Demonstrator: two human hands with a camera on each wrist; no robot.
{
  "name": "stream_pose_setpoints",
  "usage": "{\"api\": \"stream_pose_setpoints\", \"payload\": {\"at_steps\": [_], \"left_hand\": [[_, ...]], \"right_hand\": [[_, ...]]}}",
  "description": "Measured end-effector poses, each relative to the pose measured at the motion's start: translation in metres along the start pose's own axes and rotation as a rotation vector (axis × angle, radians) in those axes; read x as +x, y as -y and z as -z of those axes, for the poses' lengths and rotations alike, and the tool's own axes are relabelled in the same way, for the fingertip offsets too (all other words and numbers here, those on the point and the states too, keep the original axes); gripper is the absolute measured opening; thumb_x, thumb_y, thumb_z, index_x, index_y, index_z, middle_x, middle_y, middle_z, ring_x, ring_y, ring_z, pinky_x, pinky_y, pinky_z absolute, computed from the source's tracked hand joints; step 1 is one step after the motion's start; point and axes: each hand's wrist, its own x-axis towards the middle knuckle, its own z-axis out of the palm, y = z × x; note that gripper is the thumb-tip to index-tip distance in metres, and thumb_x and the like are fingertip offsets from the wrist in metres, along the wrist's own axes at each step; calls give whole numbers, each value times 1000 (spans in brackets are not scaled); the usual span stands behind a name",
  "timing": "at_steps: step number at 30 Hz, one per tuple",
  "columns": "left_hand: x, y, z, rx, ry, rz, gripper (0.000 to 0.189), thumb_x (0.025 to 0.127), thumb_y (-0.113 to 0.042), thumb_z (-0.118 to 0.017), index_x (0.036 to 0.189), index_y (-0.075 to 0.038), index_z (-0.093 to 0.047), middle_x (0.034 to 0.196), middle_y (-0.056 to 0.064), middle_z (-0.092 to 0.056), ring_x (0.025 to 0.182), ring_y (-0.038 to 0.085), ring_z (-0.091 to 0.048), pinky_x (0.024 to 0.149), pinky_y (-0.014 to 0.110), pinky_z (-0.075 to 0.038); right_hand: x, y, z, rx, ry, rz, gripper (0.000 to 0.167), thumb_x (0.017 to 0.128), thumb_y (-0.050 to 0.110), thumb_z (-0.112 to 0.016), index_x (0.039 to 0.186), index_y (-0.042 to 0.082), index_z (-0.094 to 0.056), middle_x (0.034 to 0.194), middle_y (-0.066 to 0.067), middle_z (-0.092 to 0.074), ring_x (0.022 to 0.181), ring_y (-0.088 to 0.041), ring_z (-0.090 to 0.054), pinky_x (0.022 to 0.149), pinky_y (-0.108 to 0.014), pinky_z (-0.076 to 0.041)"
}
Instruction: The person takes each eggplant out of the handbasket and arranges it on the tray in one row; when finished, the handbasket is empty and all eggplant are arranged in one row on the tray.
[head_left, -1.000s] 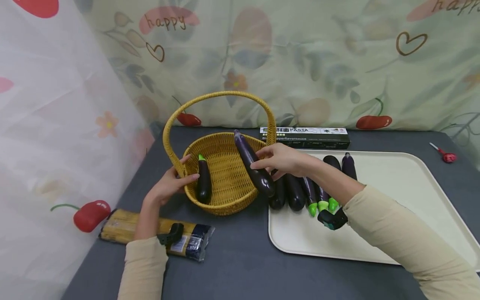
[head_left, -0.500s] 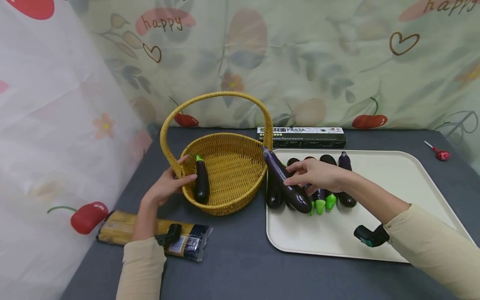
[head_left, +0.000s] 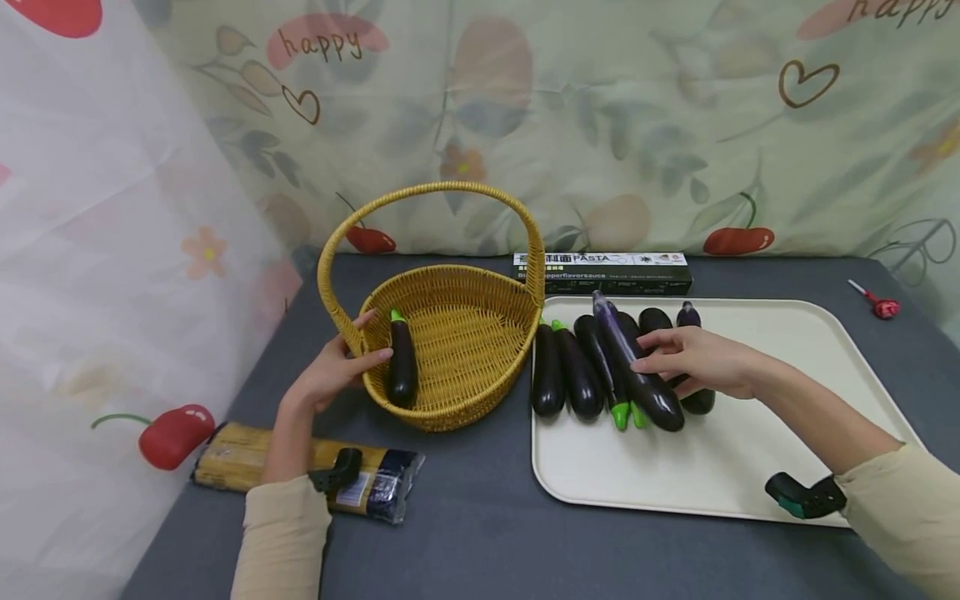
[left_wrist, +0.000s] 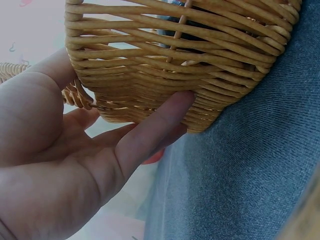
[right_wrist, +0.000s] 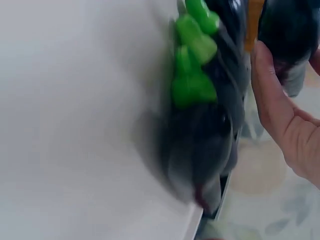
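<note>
My left hand [head_left: 333, 375] grips the left side of a yellow wicker basket [head_left: 442, 418], thumb over the rim. In the left wrist view, its fingers lie against the woven wall [left_wrist: 140, 65]. One eggplant [head_left: 402, 364] with a green cap lies in the basket, by my thumb. My right hand [head_left: 705, 362] holds a long dark eggplant [head_left: 626, 354] tilted above the tray [head_left: 795, 358]. In the right wrist view, the held eggplant [right_wrist: 287, 32] is between thumb and fingers. Several eggplants [head_left: 550, 379] lie side by side on the tray, some partly hidden beneath the held one and my hand.
A black pasta box [head_left: 603, 277] stands behind the tray. Left of centre, a bag of dry pasta [head_left: 382, 483] lies partly under my left forearm. A red lollipop [head_left: 885, 308] lies at the far right. Patterned cloth [head_left: 585, 125] hangs behind the table.
My right hand has carried the eggplant from over the basket's right edge to the right, over the tray's row. My left hand has stayed on the basket.
</note>
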Motion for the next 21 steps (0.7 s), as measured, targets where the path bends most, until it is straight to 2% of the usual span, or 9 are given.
{"api": "stream_pose_setpoints", "payload": {"at_steps": [7, 12, 16, 21], "left_hand": [[0, -3, -1, -3, 2, 5, 82, 93, -30, -65, 155, -26, -11, 139, 27, -35, 113, 41, -52, 87, 51, -47], [0, -4, -1, -7, 2, 3, 82, 93, -30, -65, 155, -26, -11, 139, 28, -36, 113, 41, -53, 87, 50, -48], [0, -4, -1, -5, 1, 3, 82, 93, -30, -65, 155, -26, -11, 138, 28, -36, 112, 41, -53, 87, 50, -48], [0, -3, -1, -4, 3, 3, 82, 93, -30, -64, 155, -26, -11, 138, 27, -37, 111, 40, -54, 87, 50, -48]], "right_hand": [[-13, -14, 28, 19, -48, -30, 74, 98, 30, -55, 146, -11, -17, 136, -29, -39, 115, -32, -49, 87, -45, -49], [-22, -25, 49, 62, -90, -54, 71, 99, 28, -53, 146, -10, -16, 134, -26, -43, 115, -29, -52, 87, -46, -49], [-26, -38, 64, 54, -116, -78, 70, 100, 29, -52, 146, -11, -17, 131, -21, -47, 113, -24, -53, 87, -44, -50], [-28, -54, 77, 45, -142, -124, 72, 100, 31, -51, 145, -13, -16, 131, -21, -44, 114, -27, -50, 86, -42, -50]]}}
